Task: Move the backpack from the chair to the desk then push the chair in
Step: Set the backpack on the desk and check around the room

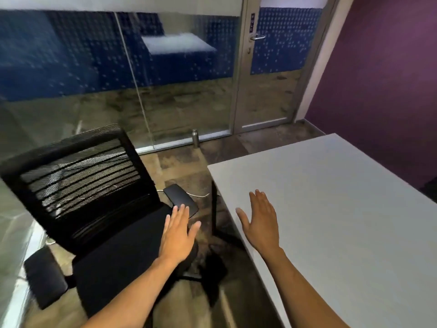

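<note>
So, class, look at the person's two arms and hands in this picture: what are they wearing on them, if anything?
Nothing shows on them. The left hand and right hand are bare, with no gloves, and no rings can be seen on the fingers. Both forearms are uncovered as far as the bottom edge of the picture: no sleeves, watch or wristband in view.

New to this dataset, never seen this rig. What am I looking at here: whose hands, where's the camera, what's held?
There is no machine here. One wide-angle camera sits on a person's head, looking forward and down, so the picture bends at the edges. The left hand hovers open, fingers spread, over the seat of a black mesh office chair. The right hand is open over the near edge of the white desk. Neither holds anything. No backpack shows in this view, on the chair or the desk. Behind are a glass wall, a door and a metal bottle on the floor.
</note>
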`<state>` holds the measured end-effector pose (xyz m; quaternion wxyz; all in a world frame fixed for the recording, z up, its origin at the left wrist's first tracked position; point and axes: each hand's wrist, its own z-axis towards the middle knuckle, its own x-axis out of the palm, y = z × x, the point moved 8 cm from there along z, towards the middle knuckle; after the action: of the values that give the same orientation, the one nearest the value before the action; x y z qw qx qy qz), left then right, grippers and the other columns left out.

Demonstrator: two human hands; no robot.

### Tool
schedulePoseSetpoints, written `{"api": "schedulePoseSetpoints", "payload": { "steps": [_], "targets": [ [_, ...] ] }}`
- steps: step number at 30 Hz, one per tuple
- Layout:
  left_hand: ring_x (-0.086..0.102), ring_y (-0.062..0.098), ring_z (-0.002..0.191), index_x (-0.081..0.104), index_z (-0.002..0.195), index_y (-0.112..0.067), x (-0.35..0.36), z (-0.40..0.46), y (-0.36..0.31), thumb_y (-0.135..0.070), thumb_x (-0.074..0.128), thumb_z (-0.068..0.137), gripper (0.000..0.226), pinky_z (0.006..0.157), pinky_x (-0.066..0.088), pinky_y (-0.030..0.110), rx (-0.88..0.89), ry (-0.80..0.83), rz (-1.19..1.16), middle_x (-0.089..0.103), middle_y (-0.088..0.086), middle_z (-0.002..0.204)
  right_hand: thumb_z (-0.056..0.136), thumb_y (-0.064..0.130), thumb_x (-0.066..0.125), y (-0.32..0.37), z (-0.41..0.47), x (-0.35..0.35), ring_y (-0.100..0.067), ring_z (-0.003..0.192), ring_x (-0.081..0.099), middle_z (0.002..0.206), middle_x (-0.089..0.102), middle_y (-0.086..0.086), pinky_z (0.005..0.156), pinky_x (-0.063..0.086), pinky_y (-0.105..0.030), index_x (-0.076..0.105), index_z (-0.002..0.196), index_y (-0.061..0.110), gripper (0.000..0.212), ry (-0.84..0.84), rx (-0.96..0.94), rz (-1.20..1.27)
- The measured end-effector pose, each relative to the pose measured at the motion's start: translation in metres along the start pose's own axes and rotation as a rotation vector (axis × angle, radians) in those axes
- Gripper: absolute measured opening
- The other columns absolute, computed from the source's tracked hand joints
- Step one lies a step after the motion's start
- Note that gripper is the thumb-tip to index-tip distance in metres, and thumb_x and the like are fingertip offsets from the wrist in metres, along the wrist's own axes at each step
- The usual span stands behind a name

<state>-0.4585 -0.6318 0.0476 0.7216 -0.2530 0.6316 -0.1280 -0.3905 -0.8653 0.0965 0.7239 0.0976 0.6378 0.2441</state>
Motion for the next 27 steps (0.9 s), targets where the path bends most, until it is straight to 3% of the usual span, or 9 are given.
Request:
{"api": "schedulePoseSetpoints", "payload": {
  "steps": [5,9,14,20,22,24,27],
  "targets": [
    [-0.009,0.009,0.146,0.012,0.153,-0.012,-0.053,-0.030,0.088,-0.057,0.026,0.096,0.074,0.118,-0.008,0.030,-0.149,-0.093,0.053,0.008,0.002,0.162,0.096,0.063,0.034,0.093,0.005,0.048,-0.026,0.145,0.027,0.157,0.033,-0.007,0.115,0.022,-0.038,0.033,0.148,0.017,0.069,0.062,-0.171,-0.012],
    [-0.007,0.011,0.146,0.015,0.153,-0.011,-0.085,-0.066,0.152,-0.054,0.030,0.097,0.071,0.119,-0.005,0.033,-0.268,-0.155,0.070,0.011,0.004,0.162,0.095,0.055,0.046,0.164,0.000,0.079,-0.031,0.131,0.045,0.142,0.049,-0.013,0.103,0.040,-0.042,0.044,0.138,0.012,0.061,0.072,-0.313,0.018],
    [0.000,0.017,0.148,0.020,0.152,-0.011,-0.122,-0.115,0.209,-0.052,0.035,0.098,0.069,0.120,0.000,0.036,-0.418,-0.258,0.110,0.017,0.006,0.161,0.096,0.052,0.046,0.235,-0.016,0.122,-0.028,0.145,0.027,0.155,0.035,-0.012,0.115,0.025,-0.043,0.038,0.146,0.009,0.067,0.183,-0.438,0.040],
    [-0.004,0.012,0.146,0.018,0.152,-0.013,-0.155,-0.177,0.254,-0.061,0.024,0.093,0.077,0.120,-0.004,0.036,-0.604,-0.366,0.076,0.014,0.005,0.161,0.096,0.052,0.045,0.312,-0.035,0.160,-0.028,0.145,0.027,0.154,0.036,-0.013,0.116,0.024,-0.042,0.039,0.146,0.008,0.067,0.258,-0.646,0.064],
    [0.010,0.021,0.146,0.031,0.148,-0.006,-0.166,-0.199,0.261,-0.065,0.020,0.093,0.081,0.120,0.004,0.039,-0.654,-0.438,0.063,0.026,0.010,0.157,0.096,0.053,0.043,0.333,-0.042,0.175,-0.027,0.146,0.025,0.155,0.034,-0.012,0.116,0.024,-0.042,0.037,0.147,0.009,0.067,0.296,-0.695,0.071],
    [0.031,0.036,0.140,0.045,0.139,0.002,-0.177,-0.218,0.265,-0.063,0.029,0.093,0.081,0.114,0.021,0.050,-0.697,-0.478,0.070,0.042,0.020,0.147,0.096,0.054,0.043,0.354,-0.049,0.187,-0.026,0.146,0.024,0.156,0.034,-0.012,0.116,0.024,-0.042,0.037,0.147,0.010,0.068,0.330,-0.747,0.094],
    [0.032,0.039,0.140,0.044,0.140,0.001,-0.190,-0.243,0.283,-0.063,0.028,0.091,0.082,0.112,0.027,0.056,-0.810,-0.469,0.120,0.042,0.021,0.147,0.096,0.053,0.044,0.386,-0.061,0.202,-0.027,0.145,0.026,0.154,0.035,-0.013,0.116,0.025,-0.042,0.038,0.145,0.008,0.067,0.362,-0.832,0.134]
  ]
}}
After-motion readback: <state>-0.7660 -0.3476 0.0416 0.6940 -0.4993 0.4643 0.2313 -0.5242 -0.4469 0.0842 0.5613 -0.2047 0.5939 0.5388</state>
